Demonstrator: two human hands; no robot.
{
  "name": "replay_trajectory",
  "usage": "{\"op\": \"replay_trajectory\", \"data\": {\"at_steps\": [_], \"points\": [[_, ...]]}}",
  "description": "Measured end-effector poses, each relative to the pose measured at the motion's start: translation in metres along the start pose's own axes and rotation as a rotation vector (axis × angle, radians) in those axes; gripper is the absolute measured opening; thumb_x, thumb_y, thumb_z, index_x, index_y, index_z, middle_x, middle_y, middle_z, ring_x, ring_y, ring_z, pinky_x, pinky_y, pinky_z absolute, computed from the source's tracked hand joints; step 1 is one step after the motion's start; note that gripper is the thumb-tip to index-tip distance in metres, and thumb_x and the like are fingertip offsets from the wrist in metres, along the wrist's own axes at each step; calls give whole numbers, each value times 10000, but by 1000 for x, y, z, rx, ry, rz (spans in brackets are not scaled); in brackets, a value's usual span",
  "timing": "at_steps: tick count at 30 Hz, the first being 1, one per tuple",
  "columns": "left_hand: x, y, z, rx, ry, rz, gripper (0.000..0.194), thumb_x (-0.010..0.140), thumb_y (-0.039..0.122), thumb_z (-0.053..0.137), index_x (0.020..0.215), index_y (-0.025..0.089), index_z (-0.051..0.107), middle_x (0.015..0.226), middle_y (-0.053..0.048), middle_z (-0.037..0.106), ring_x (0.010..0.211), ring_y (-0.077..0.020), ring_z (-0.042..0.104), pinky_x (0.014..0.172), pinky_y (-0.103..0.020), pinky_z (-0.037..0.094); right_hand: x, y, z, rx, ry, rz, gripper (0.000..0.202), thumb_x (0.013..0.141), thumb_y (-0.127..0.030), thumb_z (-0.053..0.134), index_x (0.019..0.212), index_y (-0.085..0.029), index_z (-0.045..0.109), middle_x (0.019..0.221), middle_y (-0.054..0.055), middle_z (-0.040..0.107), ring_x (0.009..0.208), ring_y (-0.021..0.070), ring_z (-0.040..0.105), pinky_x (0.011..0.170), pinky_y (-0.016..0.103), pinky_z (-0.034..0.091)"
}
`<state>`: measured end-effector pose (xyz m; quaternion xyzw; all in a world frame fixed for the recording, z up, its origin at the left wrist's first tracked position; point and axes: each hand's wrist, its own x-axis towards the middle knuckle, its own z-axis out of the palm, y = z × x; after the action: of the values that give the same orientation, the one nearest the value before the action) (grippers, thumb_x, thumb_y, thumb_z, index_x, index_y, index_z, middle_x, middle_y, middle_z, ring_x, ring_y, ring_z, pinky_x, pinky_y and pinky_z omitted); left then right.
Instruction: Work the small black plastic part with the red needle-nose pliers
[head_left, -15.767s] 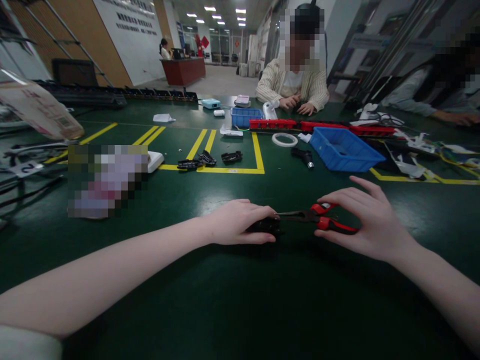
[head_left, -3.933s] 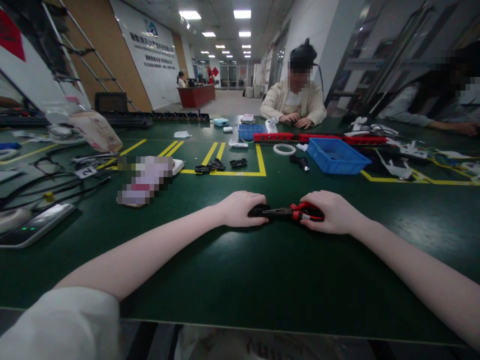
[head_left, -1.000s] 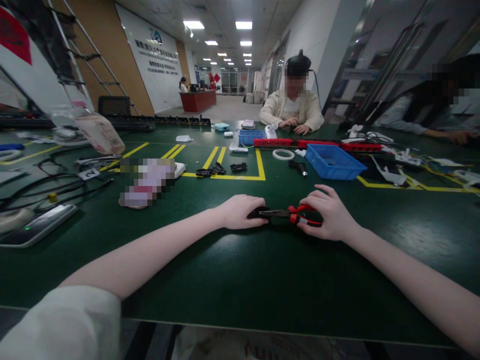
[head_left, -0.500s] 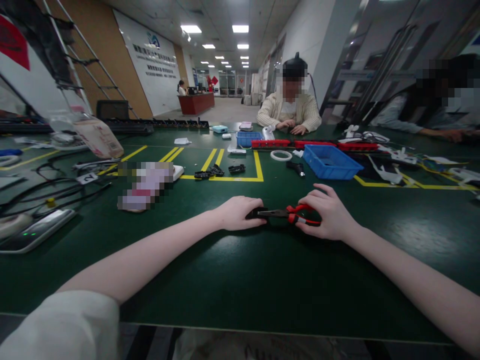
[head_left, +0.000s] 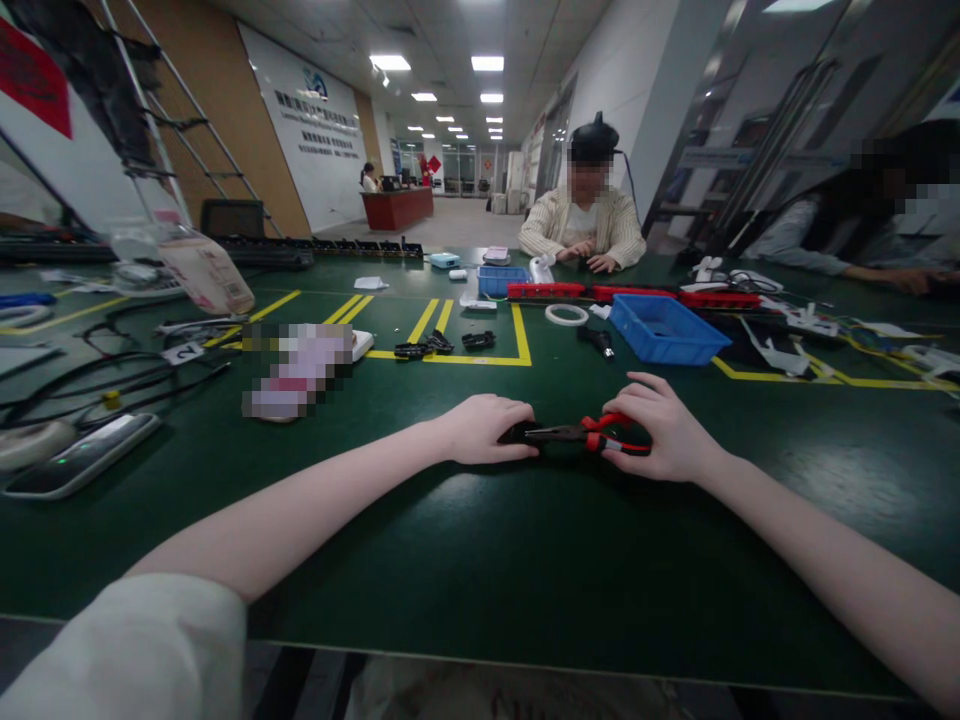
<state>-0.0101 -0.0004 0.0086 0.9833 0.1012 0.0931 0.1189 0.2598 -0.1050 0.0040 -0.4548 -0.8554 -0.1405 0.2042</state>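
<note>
Near the middle of the green table, my left hand [head_left: 486,428] is closed around a small black part [head_left: 516,432], mostly hidden by the fingers. My right hand [head_left: 666,434] grips the red handles of a pair of needle-nose pliers [head_left: 561,434]. The pliers point left, and their jaw tips meet the black part at my left fingertips; whether they clamp it I cannot tell. Beyond my hands, small black parts [head_left: 424,346] lie in a cluster, with another black part [head_left: 478,340] beside them.
A blue bin [head_left: 667,330] stands beyond my right hand, near a white ring [head_left: 566,315] and a black tool [head_left: 598,342]. At left lie a phone [head_left: 300,375], cables [head_left: 142,372] and a white device [head_left: 82,455]. A person [head_left: 583,220] sits across the table.
The whole view has shifted slightly, so everything sits a little further right. Both hands keep their grip, and the pliers have turned very little.
</note>
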Motion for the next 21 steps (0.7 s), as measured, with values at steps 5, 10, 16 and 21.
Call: {"op": "replay_trajectory", "data": {"at_steps": [5,10,16,21], "points": [[0,-1,1,14,14,19,254,894,404,557,968,161,553,875,-31,646,777,-176,608,704,-280,432,0,-7,4,39,-11,44,284,719,-390,669,915,-209,570,854,60,642,812,226,601,1016,545,368],[-1,-2,1,-9,13,11,253,895,407,548,967,164,552,879,-33,643,773,-171,605,704,-275,435,0,-11,6,33,9,50,285,719,-401,657,907,-202,579,838,67,642,805,230,603,1012,544,373],[-1,-1,0,-5,-3,-16,267,891,424,547,963,167,555,877,-33,637,767,-169,601,686,-274,435,3,-8,-1,-13,9,23,301,718,-419,651,921,-204,593,837,66,648,806,240,614,1008,546,367],[-1,1,-1,-17,-9,-23,265,887,417,564,974,166,560,857,-18,633,752,-155,590,683,-264,435,3,-4,-6,-43,19,-6,324,702,-429,658,941,-219,595,836,57,650,812,247,617,1007,547,358]]}}
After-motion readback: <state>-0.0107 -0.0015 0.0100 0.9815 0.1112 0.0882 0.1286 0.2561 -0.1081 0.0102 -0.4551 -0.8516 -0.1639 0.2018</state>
